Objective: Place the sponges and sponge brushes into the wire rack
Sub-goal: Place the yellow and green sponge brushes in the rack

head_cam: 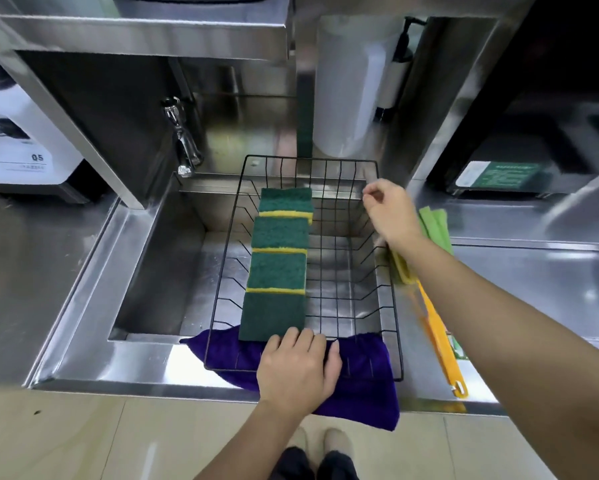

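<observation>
Steel sink holds wire rack, 4 green-yellow sponges; left hand grips its rim.

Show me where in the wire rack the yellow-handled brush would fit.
The wire rack has bare grid on its right half, bordered by the row of four sponges on the left and the rack's right wall. The left half is crowded. The brush lies on the counter just outside that wall, under the right hand. The left hand rests on the near rim.
</observation>
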{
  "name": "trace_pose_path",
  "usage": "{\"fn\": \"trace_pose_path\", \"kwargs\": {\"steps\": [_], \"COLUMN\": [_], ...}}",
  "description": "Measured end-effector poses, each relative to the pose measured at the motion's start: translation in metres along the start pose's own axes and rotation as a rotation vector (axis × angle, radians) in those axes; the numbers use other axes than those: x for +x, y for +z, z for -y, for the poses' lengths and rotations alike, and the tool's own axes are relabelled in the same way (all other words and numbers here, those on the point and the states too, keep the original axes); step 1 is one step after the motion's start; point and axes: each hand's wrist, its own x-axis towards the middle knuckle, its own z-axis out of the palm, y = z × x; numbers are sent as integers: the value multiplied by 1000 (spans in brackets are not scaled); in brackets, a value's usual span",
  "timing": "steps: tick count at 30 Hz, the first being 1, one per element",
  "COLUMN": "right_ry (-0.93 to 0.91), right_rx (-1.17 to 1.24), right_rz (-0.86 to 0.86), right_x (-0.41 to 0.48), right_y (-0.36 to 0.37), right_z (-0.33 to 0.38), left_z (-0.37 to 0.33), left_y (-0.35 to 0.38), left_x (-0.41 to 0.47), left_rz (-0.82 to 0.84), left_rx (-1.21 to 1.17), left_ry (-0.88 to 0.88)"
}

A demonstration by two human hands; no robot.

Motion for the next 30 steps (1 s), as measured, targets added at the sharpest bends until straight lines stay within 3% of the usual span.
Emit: {"fn": "trace_pose_path", "kwargs": {"steps": [4,7,10,12,16,19,23,28,30], "right_ry": [94,66,101,170,241,225,247,137,164], "right_rx": [-46,-209,-253,-252,-169,-208,-128,-37,143], "right_rz": [-116,-195,-188,-115,220,297,239,-14,-91], "right_x": [-22,-42,-63,-76,-93,-95,-85,-60,-55], "right_y": [-26,-39,-48,-50,-52,-54,-61,-83,-88], "right_z": [-29,-49,-62,-72,-79,-79,-71,-38,-21], "left_z": [0,0,0,-2,-3,-3,-3,-2,-3], "left_y": [-1,-2,-3,-5,-8,-8,-11,-11,-11], "left_x": [1,1,3,4,4,3,1,2,2], "left_rz": [21,30,31,35,54,70,81,90,96], "left_rx": [30,33,38,26,13,5,1,-6,-3], "left_ry": [11,4,-2,-10,-39,-47,-54,-68,-74]}}
